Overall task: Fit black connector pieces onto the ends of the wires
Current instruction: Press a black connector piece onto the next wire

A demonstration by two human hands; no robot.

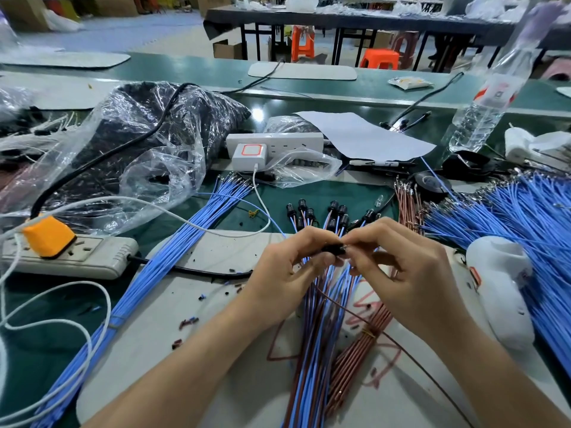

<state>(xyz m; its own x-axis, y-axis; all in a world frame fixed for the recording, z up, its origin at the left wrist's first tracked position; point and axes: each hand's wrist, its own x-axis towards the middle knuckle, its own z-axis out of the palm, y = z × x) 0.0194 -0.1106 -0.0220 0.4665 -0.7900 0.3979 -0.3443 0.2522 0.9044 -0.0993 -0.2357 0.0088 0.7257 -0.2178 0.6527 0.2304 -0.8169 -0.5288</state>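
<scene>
Table: green top (pixel 355 84), with a grey mat (pixel 216 335) under the hands that bears red scribbles.
Room: a workshop with orange stools (pixel 380 58) and cardboard boxes behind.
Writing: the water bottle (pixel 485 103) has a red-and-white label, too blurred to read.
Black connector piece (pixel 333 249): held above the mat, between both hands' fingertips.
Left hand (pixel 287 267): fingers curled, pinching the piece's left side.
Right hand (pixel 401 267): thumb and forefinger pinching its right end.
Wires: mixed blue and brown wires (pixel 318 335) fan out beneath the hands; finished connectors (pixel 336 211) lie just beyond the fingertips.
</scene>
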